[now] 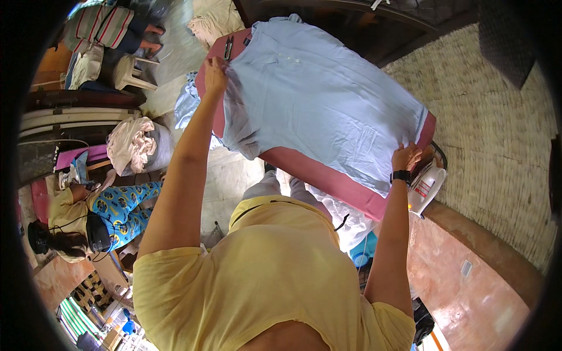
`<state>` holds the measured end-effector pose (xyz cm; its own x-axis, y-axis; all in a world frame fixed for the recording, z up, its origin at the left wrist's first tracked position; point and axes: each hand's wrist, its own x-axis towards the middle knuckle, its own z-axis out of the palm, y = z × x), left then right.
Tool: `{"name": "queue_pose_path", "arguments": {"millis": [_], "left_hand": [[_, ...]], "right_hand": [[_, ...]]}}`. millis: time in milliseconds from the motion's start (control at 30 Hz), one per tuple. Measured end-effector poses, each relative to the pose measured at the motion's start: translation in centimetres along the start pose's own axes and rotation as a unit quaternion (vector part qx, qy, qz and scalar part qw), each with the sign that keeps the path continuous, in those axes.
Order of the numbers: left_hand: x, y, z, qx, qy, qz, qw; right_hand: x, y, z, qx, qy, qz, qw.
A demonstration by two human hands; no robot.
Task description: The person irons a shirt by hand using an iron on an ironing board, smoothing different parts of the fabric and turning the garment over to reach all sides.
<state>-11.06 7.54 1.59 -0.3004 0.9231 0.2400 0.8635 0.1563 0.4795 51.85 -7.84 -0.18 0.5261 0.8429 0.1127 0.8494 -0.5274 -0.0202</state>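
Note:
A light blue short-sleeved shirt (316, 93) lies spread across a dark red padded board (319, 175), its collar end to the upper left and its hem to the lower right. At the shirt's upper left edge, my left hand (215, 75) is closed on the cloth near the sleeve. My right hand (405, 157), below a black wristwatch, pinches the hem at the lower right. A small pair of dark thread snips (228, 48) rests on the board just beyond my left hand. Beside my right hand is a white iron (427, 188), at the board's right end.
White cloth (348, 225) hangs beneath the board. Left of me stands a bundle of pale cloth (133, 146); blue cloth (187, 102) lies beyond it. One person in patterned blue trousers (126, 205) is at left, another in striped clothing (99, 26) at upper left by a plastic chair (132, 73).

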Motion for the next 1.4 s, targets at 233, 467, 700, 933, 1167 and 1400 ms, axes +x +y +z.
{"name": "queue_pose_path", "arguments": {"millis": [233,467,700,933,1167,1400], "left_hand": [[-8.1,-0.2,-2.3,-0.135,-0.033,0.003,0.990],[-6.3,-2.7,0.1,-0.191,0.046,-0.056,0.979],[-8.2,3.6,1.1,-0.186,-0.099,-0.044,0.977],[-8.8,2.7,2.4,-0.281,-0.033,-0.071,0.957],[-16.1,-13.8,-4.7,-0.436,0.179,-0.173,0.865],[-30.0,-20.7,-4.9,0.001,-0.027,-0.151,0.988]], "right_hand": [[-5.2,-4.1,-2.1,0.045,0.117,-0.084,0.988],[-10.8,-7.9,-1.1,0.122,0.100,-0.122,0.980],[-11.0,-7.6,0.3,0.092,0.110,-0.095,0.985],[-10.8,-7.8,-0.1,0.102,0.108,-0.101,0.984],[-11.2,-8.0,-0.7,0.116,0.136,-0.118,0.977],[-13.3,-3.7,-2.3,0.178,0.073,-0.025,0.981]]}}
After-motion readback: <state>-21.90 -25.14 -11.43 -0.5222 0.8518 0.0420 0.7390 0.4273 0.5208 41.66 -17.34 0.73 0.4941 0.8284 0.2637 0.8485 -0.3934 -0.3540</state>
